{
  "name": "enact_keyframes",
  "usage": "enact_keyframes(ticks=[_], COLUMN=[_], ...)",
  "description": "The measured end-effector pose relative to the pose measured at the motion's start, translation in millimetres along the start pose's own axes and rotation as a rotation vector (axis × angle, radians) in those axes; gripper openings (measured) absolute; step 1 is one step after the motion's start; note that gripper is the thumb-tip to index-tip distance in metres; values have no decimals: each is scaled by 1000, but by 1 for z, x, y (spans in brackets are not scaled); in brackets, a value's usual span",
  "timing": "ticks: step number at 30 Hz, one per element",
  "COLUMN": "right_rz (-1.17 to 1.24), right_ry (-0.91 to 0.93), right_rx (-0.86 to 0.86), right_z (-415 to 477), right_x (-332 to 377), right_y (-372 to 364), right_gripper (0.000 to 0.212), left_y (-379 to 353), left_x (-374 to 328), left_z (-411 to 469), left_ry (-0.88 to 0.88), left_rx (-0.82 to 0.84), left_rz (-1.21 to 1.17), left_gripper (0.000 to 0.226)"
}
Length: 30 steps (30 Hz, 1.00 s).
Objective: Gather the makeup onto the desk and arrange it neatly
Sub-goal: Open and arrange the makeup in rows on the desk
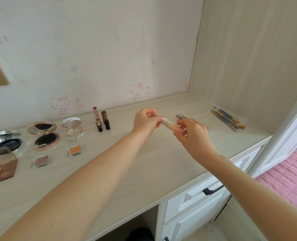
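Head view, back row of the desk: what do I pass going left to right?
In order: silver compact → rose-gold compact → white floral compact → open lipstick → dark brown tube → left hand → beige tube held by both hands → right hand → makeup brushes.

I see both hands meet over the pale wood-grain desk [109,171] — the left hand [147,121] and right hand [193,136] each pinch an end of a small beige cosmetic tube [168,123]. An open rose-gold round compact [44,134] lies far left, an upright gold-and-black lipstick [97,120] stands near the wall, and grey-handled makeup brushes [227,120] lie far right.
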State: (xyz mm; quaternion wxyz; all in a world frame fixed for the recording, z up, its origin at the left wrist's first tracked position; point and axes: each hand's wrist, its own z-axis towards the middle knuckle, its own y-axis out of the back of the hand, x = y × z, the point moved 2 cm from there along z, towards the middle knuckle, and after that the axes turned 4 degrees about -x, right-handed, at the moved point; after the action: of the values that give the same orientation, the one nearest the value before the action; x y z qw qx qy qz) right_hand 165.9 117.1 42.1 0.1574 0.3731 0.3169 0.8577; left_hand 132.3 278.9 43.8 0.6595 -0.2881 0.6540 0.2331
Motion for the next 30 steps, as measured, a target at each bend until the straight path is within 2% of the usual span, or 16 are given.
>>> enact_keyframes(ticks=[4, 7, 10, 13, 15, 17, 20, 26, 30], right_rz=[72, 105, 231, 320, 330, 341, 341, 338, 328], right_ry=[-19, -20, -75, -132, -133, -126, -105, -47, -1], right_rx=[16, 26, 32, 34, 44, 64, 90, 175, 277], right_z=[-10, -16, -24, -31, -35, -42, -52, -75, -83], right_x=[26, 46, 67, 88, 100, 112, 130, 161, 173], right_y=[-2, -4, -7, -14, -20, -27, -39, -62, -78], right_gripper=[13, 12, 23, 35, 36, 34, 33, 33, 18], left_y=[27, 46, 68, 89, 102, 115, 138, 183, 210], left_x=[-6, -6, -8, -11, -11, -10, -9, -11, -7], left_z=[-17, -29, -40, -56, -65, -73, -82, -106, -117], left_ry=[95, 169, 206, 225, 218, 208, 200, 135, 55], left_rx=[16, 36, 66, 148, 189, 197, 157, 85, 41], left_rz=[-225, -323, -353, -357, -339, -345, -386, -279, -154], left_gripper=[7, 18, 28, 24, 20, 27, 45, 44, 58])
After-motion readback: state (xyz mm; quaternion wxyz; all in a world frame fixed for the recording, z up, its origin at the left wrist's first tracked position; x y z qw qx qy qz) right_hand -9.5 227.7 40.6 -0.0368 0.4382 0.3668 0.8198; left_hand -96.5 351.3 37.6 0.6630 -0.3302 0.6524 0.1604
